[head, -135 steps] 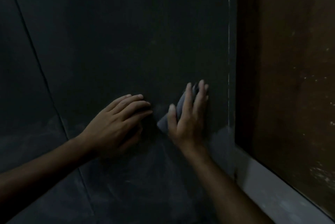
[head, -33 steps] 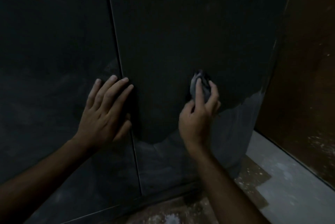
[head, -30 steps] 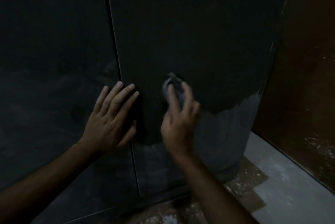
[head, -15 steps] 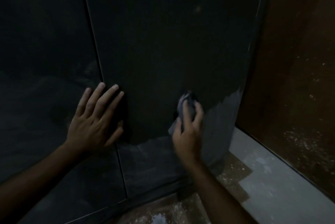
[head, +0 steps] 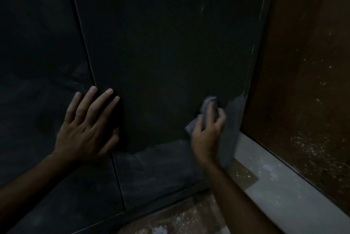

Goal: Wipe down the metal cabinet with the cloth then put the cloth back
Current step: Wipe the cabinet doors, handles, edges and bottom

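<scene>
While the left hand (head: 86,129) lies flat with its fingers (head: 103,99) spread across the seam between the two door panels, the right hand (head: 208,131) presses the cloth (head: 205,108) against the metal cabinet (head: 170,44) — its fingers curled over the wad, low on the right panel. A paler, dusty band lies just below and to the right of the cloth, running down to the cabinet's foot — so the next strokes likely go downward, and the right hand is plainly nearer.
</scene>
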`<act>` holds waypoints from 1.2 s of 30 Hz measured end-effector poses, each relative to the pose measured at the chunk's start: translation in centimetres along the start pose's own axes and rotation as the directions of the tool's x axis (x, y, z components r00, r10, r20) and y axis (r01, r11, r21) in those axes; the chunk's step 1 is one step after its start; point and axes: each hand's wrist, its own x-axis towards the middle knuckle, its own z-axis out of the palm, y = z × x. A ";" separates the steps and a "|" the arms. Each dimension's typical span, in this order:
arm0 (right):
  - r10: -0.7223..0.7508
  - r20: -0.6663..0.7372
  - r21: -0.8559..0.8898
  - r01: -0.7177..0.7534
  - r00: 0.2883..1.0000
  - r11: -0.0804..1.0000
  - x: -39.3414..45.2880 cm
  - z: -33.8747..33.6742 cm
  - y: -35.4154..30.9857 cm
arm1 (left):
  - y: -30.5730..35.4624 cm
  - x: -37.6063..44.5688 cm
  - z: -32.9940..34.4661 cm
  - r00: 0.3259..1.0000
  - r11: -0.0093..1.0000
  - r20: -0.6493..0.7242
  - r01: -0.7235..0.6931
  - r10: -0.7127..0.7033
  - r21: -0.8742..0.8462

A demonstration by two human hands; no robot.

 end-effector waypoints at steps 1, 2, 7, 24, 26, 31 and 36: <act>0.138 -0.066 0.007 -0.138 0.988 0.990 2.0 -0.3 0.9 | -0.1 0.0 0.0 1.000 1.000 -0.002 -0.010 0.010 -0.001; 0.252 -0.130 0.036 -0.250 0.959 0.968 4.3 -0.7 1.0 | -0.2 0.0 0.1 1.000 1.000 -0.002 -0.018 0.018 -0.001; 0.133 -0.184 0.039 -0.128 0.974 0.991 10.2 -0.9 -1.3 | 0.0 -0.1 0.4 1.000 1.000 -0.009 -0.014 0.014 0.008; 0.471 -0.139 -0.005 -0.476 0.871 0.879 6.3 -2.2 5.0 | 0.0 -0.1 0.2 1.000 1.000 -0.001 -0.018 0.018 0.018; 0.615 -0.110 0.037 -0.615 0.781 0.788 7.0 -2.5 4.9 | -0.1 0.0 0.3 1.000 1.000 0.006 -0.015 0.015 0.020; 0.319 -0.135 0.039 -0.316 0.938 0.948 10.3 -2.7 0.5 | 0.0 -0.1 0.4 1.000 0.999 0.002 -0.013 0.013 0.033; 0.538 -0.084 -0.064 -0.544 0.838 0.837 5.4 -3.0 5.7 | -0.1 -0.2 0.3 1.000 1.000 0.011 -0.012 0.012 0.014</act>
